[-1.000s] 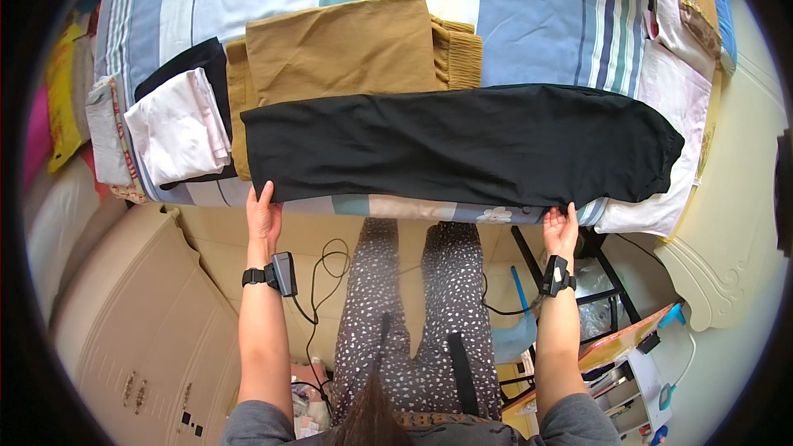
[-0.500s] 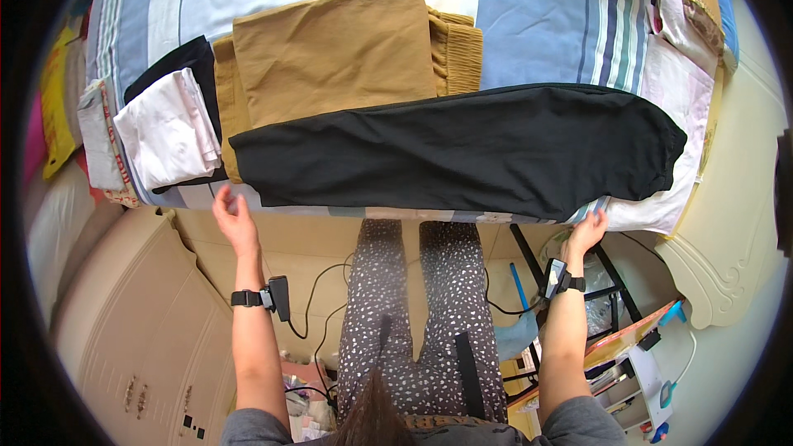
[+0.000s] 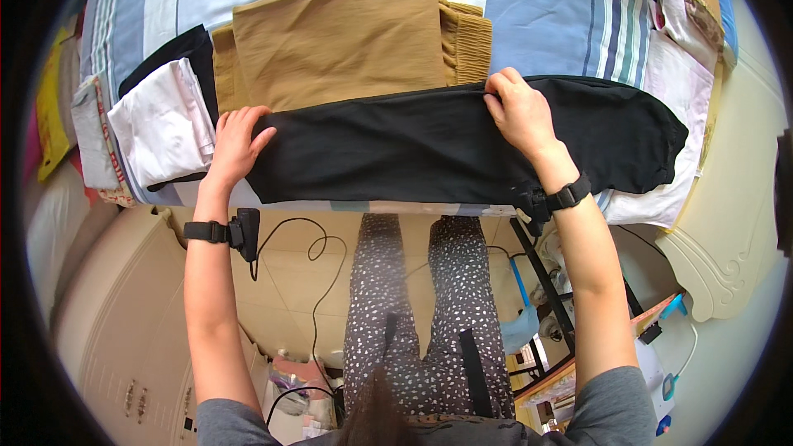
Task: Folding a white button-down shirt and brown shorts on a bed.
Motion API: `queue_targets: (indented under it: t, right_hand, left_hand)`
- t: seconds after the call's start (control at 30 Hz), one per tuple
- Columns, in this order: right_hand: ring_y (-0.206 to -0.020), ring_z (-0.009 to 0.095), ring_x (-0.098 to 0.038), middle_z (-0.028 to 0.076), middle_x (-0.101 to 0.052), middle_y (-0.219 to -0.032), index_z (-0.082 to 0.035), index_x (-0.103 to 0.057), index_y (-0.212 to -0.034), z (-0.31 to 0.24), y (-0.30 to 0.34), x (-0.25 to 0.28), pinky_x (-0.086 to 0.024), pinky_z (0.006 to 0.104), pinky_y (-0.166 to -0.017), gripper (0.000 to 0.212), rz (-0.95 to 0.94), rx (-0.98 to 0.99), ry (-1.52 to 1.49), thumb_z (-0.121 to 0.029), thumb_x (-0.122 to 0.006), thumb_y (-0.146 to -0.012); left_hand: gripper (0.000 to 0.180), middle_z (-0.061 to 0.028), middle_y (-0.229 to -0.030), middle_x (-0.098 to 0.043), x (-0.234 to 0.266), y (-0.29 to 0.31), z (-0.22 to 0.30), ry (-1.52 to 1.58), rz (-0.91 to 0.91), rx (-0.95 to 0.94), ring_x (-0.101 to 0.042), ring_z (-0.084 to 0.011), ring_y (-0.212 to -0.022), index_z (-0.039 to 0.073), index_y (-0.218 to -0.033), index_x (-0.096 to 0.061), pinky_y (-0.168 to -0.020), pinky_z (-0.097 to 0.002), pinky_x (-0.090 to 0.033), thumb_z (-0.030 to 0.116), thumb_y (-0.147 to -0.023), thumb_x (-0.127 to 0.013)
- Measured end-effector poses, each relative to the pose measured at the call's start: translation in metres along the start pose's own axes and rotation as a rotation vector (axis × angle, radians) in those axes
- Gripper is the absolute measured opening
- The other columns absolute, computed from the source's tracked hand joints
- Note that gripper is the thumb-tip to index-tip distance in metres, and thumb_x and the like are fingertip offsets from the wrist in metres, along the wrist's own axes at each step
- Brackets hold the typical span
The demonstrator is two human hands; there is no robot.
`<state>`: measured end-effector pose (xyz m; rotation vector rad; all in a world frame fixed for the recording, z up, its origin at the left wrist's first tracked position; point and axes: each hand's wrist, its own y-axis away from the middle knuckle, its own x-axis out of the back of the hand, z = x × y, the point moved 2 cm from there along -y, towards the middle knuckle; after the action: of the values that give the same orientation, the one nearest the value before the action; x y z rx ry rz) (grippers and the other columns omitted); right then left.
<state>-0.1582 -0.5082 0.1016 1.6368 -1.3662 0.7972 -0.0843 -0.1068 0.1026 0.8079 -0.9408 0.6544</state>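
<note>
Two hands on a long black folded fabric garment (image 3: pixel 446 144) across the striped bed (image 3: pixel 545 12).
Left hand (image 3: pixel 235 144) lies flat and open on its end; right hand (image 3: pixel 519 111) pinches its far edge — best kept taut and aligned.

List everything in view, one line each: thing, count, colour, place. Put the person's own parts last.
black garment: 1, black, stretched along the near edge of the bed
tan garment: 1, tan, folded behind the black one
white cloth: 1, white, folded at the left of the bed
bedsheet: 1, blue and white stripes with a flower, covering the bed
cable: 1, black, on the floor below
left hand: 1, resting on the black garment's left end
right hand: 1, pinching the black garment's upper edge
wristbands: 2, black, one on each wrist
</note>
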Motion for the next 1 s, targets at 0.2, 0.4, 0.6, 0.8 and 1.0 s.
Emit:
queue_targets:
  t: [0.2, 0.4, 0.6, 0.8, 1.0]
  right_hand:
    - [-0.069, 0.034, -0.057, 0.014, -0.058, -0.074, -0.005, -0.048, -0.079, 0.0, -0.006, 0.001, -0.045, 0.0421, -0.057, 0.011, 0.011, -0.022, -0.066, -0.011, -0.057, -0.078]
    - [-0.072, 0.031, -0.057, 0.012, -0.057, -0.079, -0.005, -0.051, -0.083, 0.011, -0.005, -0.017, -0.046, 0.0369, -0.061, 0.009, 0.248, -0.089, -0.132, -0.004, -0.058, -0.077]
    - [-0.08, 0.033, -0.052, 0.015, -0.051, -0.084, -0.002, -0.055, -0.092, -0.028, 0.044, -0.021, -0.045, 0.0369, -0.07, 0.023, 0.524, 0.048, -0.168, 0.007, -0.055, -0.071]
    - [-0.073, 0.031, -0.058, 0.013, -0.056, -0.077, -0.007, -0.056, -0.097, -0.053, 0.18, -0.099, -0.048, 0.0405, -0.062, 0.026, -0.377, 0.02, -0.29, -0.002, -0.053, -0.072]
    - [-0.076, 0.023, -0.059, 0.012, -0.057, -0.089, -0.002, -0.052, -0.111, -0.104, 0.063, -0.056, -0.048, 0.029, -0.066, 0.032, 0.109, -0.206, -0.801, 0.001, -0.052, -0.08]
  left_hand:
    - [0.019, -0.0141, -0.077, -0.056, 0.009, -0.001, -0.02, 0.06, -0.14, 0.092, -0.053, -0.0321, -0.078, 0.001, -0.077, -0.052, -0.076, -0.0382, -0.04, 0.01, -0.07, -0.067]
    - [0.014, -0.0078, -0.07, -0.054, -0.01, 0.019, -0.042, 0.421, 0.076, 0.352, -0.051, -0.0183, -0.066, 0.0, -0.079, -0.052, -0.062, -0.0278, -0.041, 0.005, -0.074, -0.064]
    - [0.021, -0.0006, -0.084, -0.059, -0.029, 0.039, -0.057, 0.918, 0.165, 0.72, -0.054, -0.0069, -0.076, 0.002, -0.1, -0.051, -0.069, -0.0196, -0.043, 0.006, -0.082, -0.061]
    - [0.036, -0.007, -0.102, -0.06, -0.059, 0.064, -0.056, 1.15, 0.209, 0.781, -0.056, -0.0115, -0.093, -0.002, -0.114, -0.05, -0.082, -0.023, -0.044, 0.007, -0.081, -0.063]
    - [0.029, -0.0037, -0.102, -0.059, -0.068, 0.099, -0.039, 1.243, 0.113, 0.786, -0.054, -0.0094, -0.089, -0.002, -0.109, -0.053, -0.082, -0.0219, -0.042, 0.008, -0.083, -0.06]
